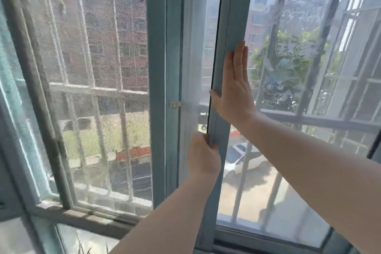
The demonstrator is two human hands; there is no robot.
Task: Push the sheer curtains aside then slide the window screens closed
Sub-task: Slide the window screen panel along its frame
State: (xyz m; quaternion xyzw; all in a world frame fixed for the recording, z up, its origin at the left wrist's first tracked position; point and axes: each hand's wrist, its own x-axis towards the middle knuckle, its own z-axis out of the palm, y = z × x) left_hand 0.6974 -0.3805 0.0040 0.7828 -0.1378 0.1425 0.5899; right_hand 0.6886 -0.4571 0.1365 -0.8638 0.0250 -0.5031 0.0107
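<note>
A blue-grey sliding screen frame (228, 27) stands upright in the middle of the window. My left hand (203, 155) grips its edge low down, fingers curled around the stile. Higher on the same stile, my right hand (235, 90) lies flat with straight fingers and the thumb hooked around the edge. A narrow strip of mesh (195, 57) shows between this stile and the fixed centre post (160, 88). The left pane carries a mesh screen (99, 68). No sheer curtain is in view.
A small latch (175, 104) sits on the centre post. Outside are metal security bars (274, 47), a white car (243, 159) below, trees and brick buildings. The sill (82, 214) runs along the bottom left; the right glass pane (309, 88) is uncovered.
</note>
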